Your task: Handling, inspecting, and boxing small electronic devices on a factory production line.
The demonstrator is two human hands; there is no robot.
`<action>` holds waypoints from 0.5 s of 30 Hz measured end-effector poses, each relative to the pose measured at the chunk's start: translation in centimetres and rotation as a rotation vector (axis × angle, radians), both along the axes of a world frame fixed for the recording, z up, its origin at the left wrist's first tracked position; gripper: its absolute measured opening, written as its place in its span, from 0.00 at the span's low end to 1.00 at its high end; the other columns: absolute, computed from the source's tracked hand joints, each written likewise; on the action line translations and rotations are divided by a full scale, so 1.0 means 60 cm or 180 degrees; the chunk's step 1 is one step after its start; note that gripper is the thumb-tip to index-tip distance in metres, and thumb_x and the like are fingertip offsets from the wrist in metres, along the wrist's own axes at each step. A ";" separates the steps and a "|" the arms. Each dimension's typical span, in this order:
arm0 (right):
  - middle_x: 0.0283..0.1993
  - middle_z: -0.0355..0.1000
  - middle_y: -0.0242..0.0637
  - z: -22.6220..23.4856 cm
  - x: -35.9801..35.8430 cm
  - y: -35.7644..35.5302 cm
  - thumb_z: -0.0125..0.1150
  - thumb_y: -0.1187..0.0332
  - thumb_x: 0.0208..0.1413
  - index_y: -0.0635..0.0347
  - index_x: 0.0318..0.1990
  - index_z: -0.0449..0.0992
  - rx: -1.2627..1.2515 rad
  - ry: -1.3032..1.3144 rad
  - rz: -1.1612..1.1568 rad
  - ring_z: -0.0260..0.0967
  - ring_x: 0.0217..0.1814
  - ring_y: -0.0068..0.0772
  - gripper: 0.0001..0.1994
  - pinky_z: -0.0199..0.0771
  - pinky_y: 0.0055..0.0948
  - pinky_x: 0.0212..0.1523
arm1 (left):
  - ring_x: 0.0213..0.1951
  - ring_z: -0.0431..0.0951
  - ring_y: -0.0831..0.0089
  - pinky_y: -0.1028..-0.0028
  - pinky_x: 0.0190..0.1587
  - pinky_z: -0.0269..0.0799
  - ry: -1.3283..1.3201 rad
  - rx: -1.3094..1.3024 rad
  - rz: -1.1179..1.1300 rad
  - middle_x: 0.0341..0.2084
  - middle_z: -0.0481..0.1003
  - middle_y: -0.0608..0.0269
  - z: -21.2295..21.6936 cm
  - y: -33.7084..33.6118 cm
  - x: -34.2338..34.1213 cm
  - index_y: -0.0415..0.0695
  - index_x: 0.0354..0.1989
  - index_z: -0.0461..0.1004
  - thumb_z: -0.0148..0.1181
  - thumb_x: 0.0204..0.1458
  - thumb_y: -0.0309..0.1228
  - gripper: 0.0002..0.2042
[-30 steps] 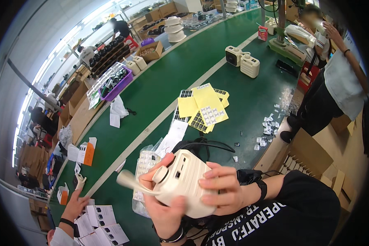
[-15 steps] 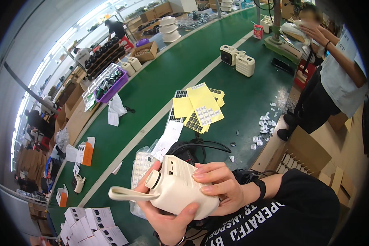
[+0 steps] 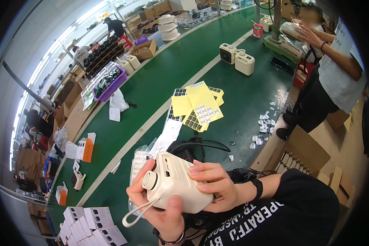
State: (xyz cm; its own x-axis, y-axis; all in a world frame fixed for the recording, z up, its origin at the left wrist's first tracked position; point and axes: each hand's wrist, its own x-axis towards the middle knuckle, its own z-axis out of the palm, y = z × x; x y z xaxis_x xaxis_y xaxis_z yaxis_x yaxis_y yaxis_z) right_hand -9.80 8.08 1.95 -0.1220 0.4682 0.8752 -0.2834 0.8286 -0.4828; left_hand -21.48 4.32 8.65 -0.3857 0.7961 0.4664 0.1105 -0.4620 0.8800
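Closest to the camera, both hands clamp a cream box-shaped device with a round knob on its end and a looped strap hanging below. The left hand cups it from beneath, thumb pressed on its lower face; the right hand wraps over its right side, fingers curled shut against the casing. The device is held in the air above the near edge of the green workbench.

Just behind it, partly hidden by the device, lie a black cable and a clear bag of small white parts. A little farther on sit yellow sticker sheets, overlapping black pad sheets, with white paper scraps scattered to their right. To the left lie stacked white leaflets.

Farther along the bench stand two more cream devices and a purple tray. At the right a second person stands handling a pale object. Cardboard boxes sit on the floor; shelving and other workers fill the far end.
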 end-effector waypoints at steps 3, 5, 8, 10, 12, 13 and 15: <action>0.56 0.60 0.46 0.000 0.003 0.000 0.68 0.76 0.36 0.59 0.50 0.62 -0.0150 -0.0112 -0.0017 0.56 0.59 0.47 0.30 0.54 0.46 0.58 | 0.49 0.67 0.62 0.66 0.52 0.62 0.0301 -0.0120 0.0049 0.49 0.64 0.43 -0.006 0.009 -0.010 0.33 0.49 0.59 0.46 0.50 0.50 0.29; 0.56 0.60 0.46 0.001 0.003 -0.001 0.68 0.76 0.36 0.59 0.50 0.62 -0.0285 -0.0045 0.0038 0.56 0.59 0.47 0.30 0.54 0.46 0.58 | 0.49 0.67 0.62 0.66 0.52 0.62 0.0117 -0.0185 0.0019 0.49 0.64 0.45 -0.002 0.010 -0.008 0.34 0.48 0.60 0.41 0.52 0.49 0.28; 0.56 0.60 0.46 0.000 0.005 0.002 0.68 0.76 0.35 0.58 0.50 0.62 -0.0442 0.0028 0.0084 0.56 0.58 0.46 0.31 0.55 0.46 0.58 | 0.50 0.67 0.63 0.66 0.53 0.62 -0.0125 -0.0269 -0.0116 0.49 0.65 0.48 -0.001 0.011 -0.010 0.35 0.48 0.61 0.34 0.55 0.48 0.26; 0.56 0.60 0.46 0.002 0.006 0.005 0.69 0.75 0.34 0.57 0.51 0.62 -0.0459 0.0056 0.0086 0.56 0.58 0.46 0.32 0.55 0.46 0.58 | 0.52 0.66 0.63 0.66 0.55 0.60 -0.0168 -0.0366 -0.0301 0.51 0.63 0.49 -0.001 0.013 -0.013 0.35 0.53 0.58 0.36 0.53 0.53 0.31; 0.54 0.63 0.41 0.008 0.006 0.007 0.66 0.75 0.37 0.52 0.48 0.66 -0.0070 -0.0059 -0.0536 0.58 0.57 0.42 0.26 0.52 0.46 0.60 | 0.53 0.65 0.63 0.66 0.55 0.59 -0.0165 -0.0332 -0.0352 0.52 0.61 0.48 -0.002 0.014 -0.005 0.33 0.54 0.56 0.45 0.49 0.55 0.35; 0.54 0.63 0.41 0.008 0.005 0.010 0.66 0.75 0.37 0.52 0.48 0.66 -0.0060 -0.0044 -0.0548 0.58 0.57 0.42 0.26 0.52 0.46 0.60 | 0.53 0.64 0.63 0.67 0.56 0.58 -0.0193 -0.0299 -0.0413 0.53 0.59 0.47 -0.005 0.016 -0.002 0.32 0.55 0.54 0.54 0.44 0.57 0.41; 0.53 0.65 0.34 0.009 0.002 0.013 0.61 0.74 0.44 0.47 0.45 0.69 0.0668 -0.0394 -0.1487 0.58 0.56 0.37 0.18 0.47 0.47 0.62 | 0.53 0.63 0.63 0.67 0.56 0.59 -0.0301 -0.0347 -0.0551 0.53 0.59 0.49 -0.010 0.019 -0.002 0.32 0.56 0.53 0.58 0.41 0.55 0.43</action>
